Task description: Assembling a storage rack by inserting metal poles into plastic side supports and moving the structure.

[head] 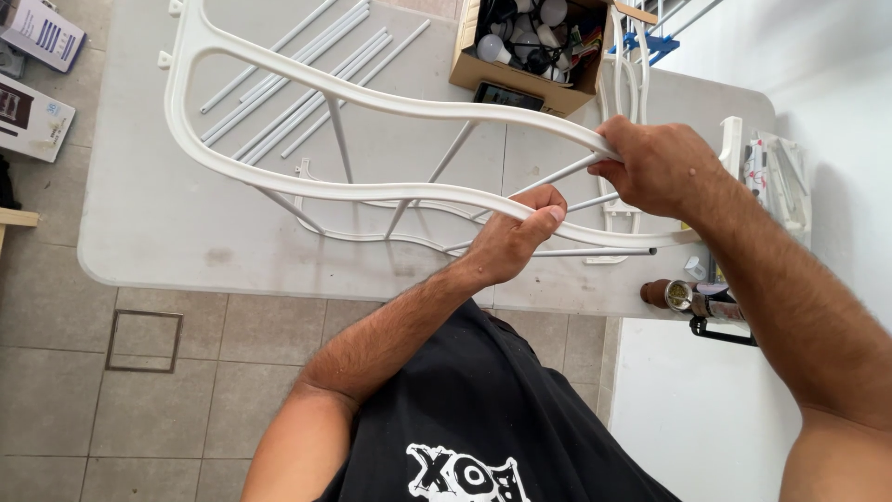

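I hold a white curved plastic frame (279,65) above a grey folding table (158,232). Several thin white rods run from it down to a second matching frame piece (353,234) lying below. My left hand (509,244) grips the frame's near rail from underneath. My right hand (656,165) clasps the rail where its two curves meet, fingers around a rod end. A loose rod (595,251) pokes out to the right between my hands.
Several spare white rods (307,84) lie on the table's far side. A cardboard box (534,46) holds light bulbs and cables, with a phone (506,95) beside it. A rusty tool (692,299) sits at the table's near edge. Boxes (37,74) lie on the tiled floor.
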